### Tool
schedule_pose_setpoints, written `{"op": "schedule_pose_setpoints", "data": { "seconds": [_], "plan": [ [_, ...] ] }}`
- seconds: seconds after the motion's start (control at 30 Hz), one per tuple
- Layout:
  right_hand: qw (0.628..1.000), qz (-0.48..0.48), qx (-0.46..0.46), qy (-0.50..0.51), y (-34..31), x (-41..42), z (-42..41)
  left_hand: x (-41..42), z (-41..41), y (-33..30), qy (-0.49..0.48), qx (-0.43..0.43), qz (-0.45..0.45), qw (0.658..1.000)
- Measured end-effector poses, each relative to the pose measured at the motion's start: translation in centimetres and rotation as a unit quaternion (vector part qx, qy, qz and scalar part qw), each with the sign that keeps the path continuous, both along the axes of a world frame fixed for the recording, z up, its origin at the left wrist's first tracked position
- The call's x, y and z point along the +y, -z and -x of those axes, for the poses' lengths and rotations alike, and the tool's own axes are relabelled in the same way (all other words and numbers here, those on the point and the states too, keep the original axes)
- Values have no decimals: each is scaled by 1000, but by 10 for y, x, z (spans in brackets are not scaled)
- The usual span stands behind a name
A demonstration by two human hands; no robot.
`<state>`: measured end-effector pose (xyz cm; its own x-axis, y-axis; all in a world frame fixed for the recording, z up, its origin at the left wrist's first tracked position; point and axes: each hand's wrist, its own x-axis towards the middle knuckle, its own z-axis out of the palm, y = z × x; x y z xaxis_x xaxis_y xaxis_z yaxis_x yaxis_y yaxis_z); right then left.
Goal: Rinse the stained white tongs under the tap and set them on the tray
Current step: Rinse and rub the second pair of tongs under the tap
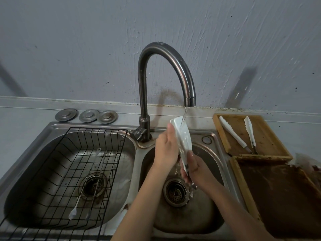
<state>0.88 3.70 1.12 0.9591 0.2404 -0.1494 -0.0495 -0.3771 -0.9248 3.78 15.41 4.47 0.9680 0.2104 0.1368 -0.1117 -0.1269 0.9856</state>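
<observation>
I hold white tongs point(184, 136) upright over the right sink basin point(213, 159), and water from the curved tap point(189, 100) runs onto their top end. My left hand point(165, 148) presses against the upper half of the tongs. My right hand point(192, 168) is closed round their lower end, where dark stains show. Water splashes down toward the drain point(175, 192). To the right lies a wooden tray point(271, 136) that holds two other white tongs point(232, 134).
The left basin holds a black wire rack point(69, 164) with thin metal utensils point(93, 181) in it. Three metal sink plugs point(86, 115) sit on the ledge behind. A second, stained wooden tray point(278, 197) lies at the near right.
</observation>
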Motion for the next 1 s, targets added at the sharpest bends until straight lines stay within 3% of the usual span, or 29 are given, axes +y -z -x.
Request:
{"op": "schedule_pose_setpoints", "data": {
  "seconds": [0.1, 0.2, 0.33, 0.43, 0.6, 0.73, 0.87, 1.0],
  "plan": [
    [998, 49, -38, 12, -5, -5, -3, 2, 3, -3, 85, 33, 156, 984],
    [991, 126, -33, -3, -15, -11, -9, 4, -6, 1, 109, 73, 380, 916],
    [974, 221, 19, -43, -37, -22, -16, 9, -10, 13, 88, 108, 529, 837],
    [977, 207, 5, -55, -54, -33, -22, 9, -15, 26, 16, 141, 580, 802],
    [997, 16, -73, 20, -79, -26, -29, 0, -22, 43, -48, 239, 660, 711],
    [965, 89, -245, 10, -79, 2, -35, -15, -20, 46, -50, 278, 714, 641],
    [948, 135, -288, -8, -77, 21, -39, -20, -18, 48, -92, 299, 738, 598],
    [937, 141, -320, -7, -75, 24, -42, -19, -18, 52, -124, 316, 737, 584]
  ]
}}
